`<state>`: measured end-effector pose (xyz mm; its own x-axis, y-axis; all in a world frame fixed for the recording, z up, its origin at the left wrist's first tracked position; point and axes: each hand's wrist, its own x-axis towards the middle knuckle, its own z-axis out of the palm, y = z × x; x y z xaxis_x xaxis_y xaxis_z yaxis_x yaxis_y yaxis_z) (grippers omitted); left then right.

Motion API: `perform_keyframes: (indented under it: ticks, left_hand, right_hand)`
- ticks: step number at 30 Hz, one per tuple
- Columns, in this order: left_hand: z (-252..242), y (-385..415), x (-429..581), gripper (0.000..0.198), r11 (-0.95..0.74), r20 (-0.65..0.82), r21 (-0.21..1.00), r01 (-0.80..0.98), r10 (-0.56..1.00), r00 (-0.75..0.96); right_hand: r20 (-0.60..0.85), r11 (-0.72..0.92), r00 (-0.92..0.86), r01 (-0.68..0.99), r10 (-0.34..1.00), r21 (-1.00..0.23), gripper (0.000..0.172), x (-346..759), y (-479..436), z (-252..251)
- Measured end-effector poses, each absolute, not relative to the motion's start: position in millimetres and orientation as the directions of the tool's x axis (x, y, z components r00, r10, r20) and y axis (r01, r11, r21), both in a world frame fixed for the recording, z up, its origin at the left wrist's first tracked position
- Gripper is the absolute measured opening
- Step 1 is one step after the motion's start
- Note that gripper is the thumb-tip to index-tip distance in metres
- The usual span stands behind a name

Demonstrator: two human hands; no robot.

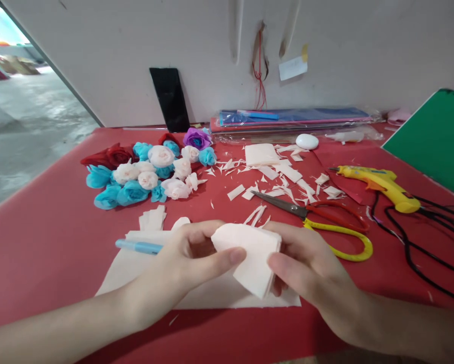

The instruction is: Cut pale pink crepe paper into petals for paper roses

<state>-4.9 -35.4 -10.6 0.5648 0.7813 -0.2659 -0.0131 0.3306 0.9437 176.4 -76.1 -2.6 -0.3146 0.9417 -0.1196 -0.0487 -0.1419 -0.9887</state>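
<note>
Held up at the near middle, over a big pale sheet [204,298] on the red table [60,227]: a small stack of paper [253,265]. Pinched at its left side by the left hand [196,253], thumb in front and fingers behind. Pale cream all over, plain and smooth on the front. Curved along the top left, then cut straight down the right. Narrower at the bottom, with a slanted edge and a corner. Many thin layers at the right, showing like pages of a book. Pinched there too by the right hand [306,258], with thumb on the edge.

Hard to see, starting at the far left: paper flowers [162,156] bunched up, partly covering each other. Tucked behind the left hand, the right end of a blue pen [139,246]. Covered by the left thumb, a bit of the stack's left edge. Turned away, the stack's back. Hidden below both hands, much of the big sheet. Just past the right hand, scissors [297,208], too close to tell if touching. Cut off at the right side, the black cord [405,245] and the green board [439,141].
</note>
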Motion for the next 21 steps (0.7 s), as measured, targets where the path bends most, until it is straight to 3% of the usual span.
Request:
perform_keyframes:
  ticks: [4,13,16,19,21]
  left_hand:
    - [-3.7,-33.9,-1.7,0.014,0.145,-0.205,0.976,0.161,0.853,0.481]
    - [-2.6,-27.2,-2.2,0.01,-0.235,0.086,0.934,0.268,0.878,0.47]
    - [-7.0,-18.5,-5.4,0.011,-0.48,0.227,0.81,0.335,0.785,0.576]
    - [-13.6,-7.2,-10.8,0.017,-0.74,0.408,0.58,0.34,0.625,0.665]
    - [-18.2,-0.9,-14.3,0.024,-0.819,0.445,0.469,0.33,0.542,0.713]
  right_hand:
    - [-0.13,-0.117,-0.224,0.073,0.966,-0.991,0.011,176.5,-73.9,-7.0]
    - [-0.003,0.086,-0.218,0.396,0.976,-0.914,0.014,171.2,-66.6,-17.7]
    - [0.124,0.222,-0.224,0.495,0.967,-0.84,0.014,173.7,-61.2,-21.2]
    - [0.154,0.24,-0.197,0.556,0.968,-0.796,0.016,178.2,-55.9,-24.2]
    - [0.157,0.24,-0.189,0.592,0.969,-0.769,0.016,180.4,-53.6,-26.9]
